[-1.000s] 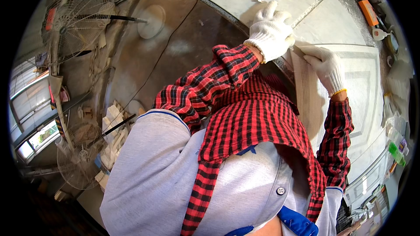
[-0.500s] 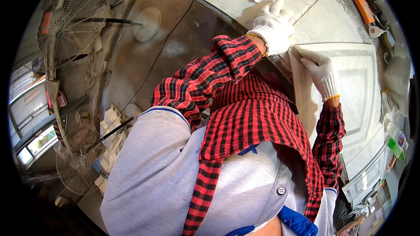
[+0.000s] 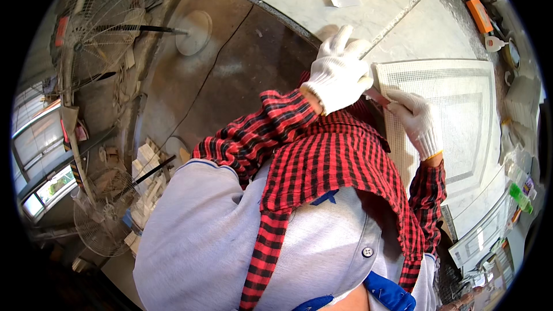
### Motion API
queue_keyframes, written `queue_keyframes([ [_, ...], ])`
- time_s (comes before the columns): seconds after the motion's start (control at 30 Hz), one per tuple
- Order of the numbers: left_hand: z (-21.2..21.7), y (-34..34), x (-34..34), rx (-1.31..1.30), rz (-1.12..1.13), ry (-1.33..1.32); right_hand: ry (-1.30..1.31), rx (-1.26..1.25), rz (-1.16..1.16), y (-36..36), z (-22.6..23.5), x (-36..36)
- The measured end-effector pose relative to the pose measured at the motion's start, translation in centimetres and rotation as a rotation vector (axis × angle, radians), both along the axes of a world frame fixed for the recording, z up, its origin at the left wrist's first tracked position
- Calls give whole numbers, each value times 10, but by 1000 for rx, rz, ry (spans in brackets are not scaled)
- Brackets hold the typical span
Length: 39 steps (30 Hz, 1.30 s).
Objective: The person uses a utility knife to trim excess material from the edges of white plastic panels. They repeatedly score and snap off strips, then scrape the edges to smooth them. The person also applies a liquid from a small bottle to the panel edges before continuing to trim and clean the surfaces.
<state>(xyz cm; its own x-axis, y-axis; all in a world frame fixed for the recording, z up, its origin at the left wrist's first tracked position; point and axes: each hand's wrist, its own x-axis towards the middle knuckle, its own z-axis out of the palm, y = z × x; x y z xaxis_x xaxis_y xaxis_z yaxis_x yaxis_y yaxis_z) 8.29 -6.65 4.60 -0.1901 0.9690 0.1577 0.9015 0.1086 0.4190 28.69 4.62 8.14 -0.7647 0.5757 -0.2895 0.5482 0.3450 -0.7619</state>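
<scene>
My left hand (image 3: 340, 75), in a white knit glove, is at the near edge of the pale stone-like tabletop (image 3: 397, 23), its fingers bent. My right hand (image 3: 417, 120), gloved too, is over the left border of a white mesh-covered panel (image 3: 438, 75) with nested rectangular frames. Between the hands runs a narrow pinkish-brown strip (image 3: 378, 97). My right fingers are closed on one end; the other end meets my left hand at the thumb. The strip's exact kind does not show, and my left fingertips are partly hidden.
A thin straight rod or strip (image 3: 397, 22) lies beyond my left hand, with a white scrap (image 3: 344, 1) nearby. An orange box (image 3: 479, 15) and a white bottle (image 3: 494, 42) stand at right. Fans (image 3: 101, 23) and a brown board (image 3: 230, 52) are at left.
Both hands have drawn toward my body, the left also moving left. The pinkish-brown strip has come into sight between them. The panel's upper left corner is now uncovered.
</scene>
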Motion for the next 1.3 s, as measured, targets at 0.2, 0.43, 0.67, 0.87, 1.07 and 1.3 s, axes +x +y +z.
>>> queue_keyframes([
  [0.2,-9,-16,-1,29,13,-134,16,98,-5,-17,6,2],
  [0.43,18,-10,-5,-115,5,-213,45,35,-125,-27,6,3],
  [0.67,20,-10,-30,-126,102,-8,-15,-9,-536,-35,-7,-1],
  [0.87,21,-12,-6,-445,-22,-410,-26,192,-519,-33,-20,-20],
  [1.07,8,-1,24,-610,-72,-622,-45,351,-405,-34,-26,-24],
  [1.3,-13,6,28,-538,-46,-725,-52,237,-463,-41,-32,-25],
])
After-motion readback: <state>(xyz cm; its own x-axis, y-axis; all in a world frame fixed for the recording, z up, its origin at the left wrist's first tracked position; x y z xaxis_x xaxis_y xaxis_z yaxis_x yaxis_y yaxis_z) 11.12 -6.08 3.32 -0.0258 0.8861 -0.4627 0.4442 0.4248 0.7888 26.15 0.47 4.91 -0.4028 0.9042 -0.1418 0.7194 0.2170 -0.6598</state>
